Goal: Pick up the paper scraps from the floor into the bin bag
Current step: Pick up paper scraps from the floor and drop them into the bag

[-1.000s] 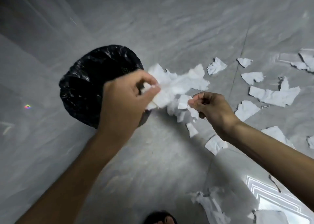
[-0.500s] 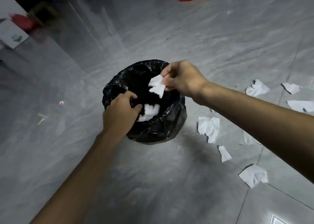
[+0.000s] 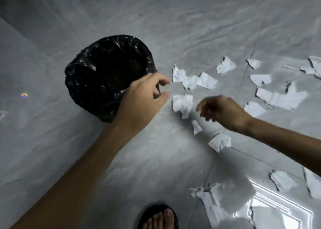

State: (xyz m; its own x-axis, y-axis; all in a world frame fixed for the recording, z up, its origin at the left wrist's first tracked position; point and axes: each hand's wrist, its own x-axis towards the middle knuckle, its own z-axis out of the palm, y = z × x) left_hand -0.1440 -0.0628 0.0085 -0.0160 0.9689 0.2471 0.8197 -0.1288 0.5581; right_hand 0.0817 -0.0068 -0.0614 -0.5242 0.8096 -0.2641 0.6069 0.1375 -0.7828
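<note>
The black bin bag stands open on the grey tiled floor at centre left. My left hand hovers at the bag's right rim, fingers apart and empty. My right hand hangs just right of a crumpled white scrap, fingers curled downward and loose, holding nothing that I can see. A larger torn scrap lies just beyond it. A small scrap and another scrap lie below my right hand. Several more white scraps are spread to the right.
My sandalled foot shows at the bottom edge. More torn paper lies near it, beside a bright light reflection on the glossy tile. Bare grey floor stretches to the left of the bag.
Both hands have left the bin bag's mouth. The scraps that my right hand held over the bag are gone from it. The view has swung back down over the scraps on the floor.
</note>
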